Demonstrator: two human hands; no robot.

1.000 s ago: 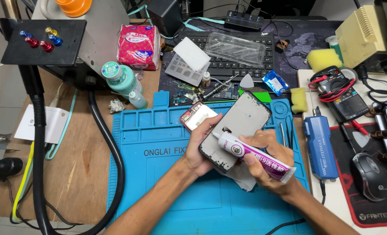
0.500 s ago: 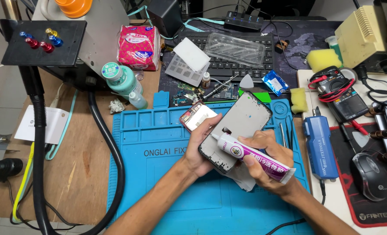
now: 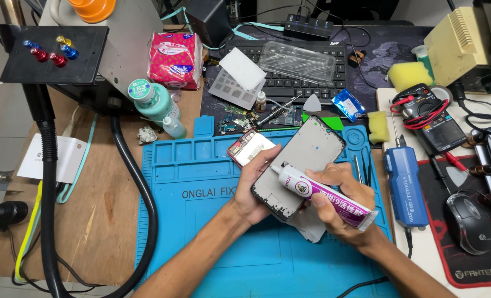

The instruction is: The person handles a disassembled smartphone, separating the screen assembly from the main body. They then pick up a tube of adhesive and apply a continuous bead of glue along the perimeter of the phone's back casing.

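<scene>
My left hand (image 3: 255,185) grips the left edge of a grey phone frame (image 3: 306,160), held tilted over the blue work mat (image 3: 201,221). My right hand (image 3: 339,204) is closed around a white and purple glue tube (image 3: 325,193), and the tube's nozzle touches the frame's left edge near my left thumb. A crumpled white cloth (image 3: 309,223) lies under the frame. A second phone part with a red rim (image 3: 248,146) rests on the mat just behind my left hand.
Behind the mat are a black keyboard (image 3: 295,83), a clear plastic tray (image 3: 296,62), a pink tissue pack (image 3: 175,58) and a green bottle (image 3: 151,102). A blue tool (image 3: 404,185), a multimeter (image 3: 433,124) and a mouse (image 3: 469,223) lie to the right. A black hose (image 3: 49,182) runs on the left.
The tube's nozzle has crept a little along the frame's left edge. Both hands and the frame otherwise stay where they were.
</scene>
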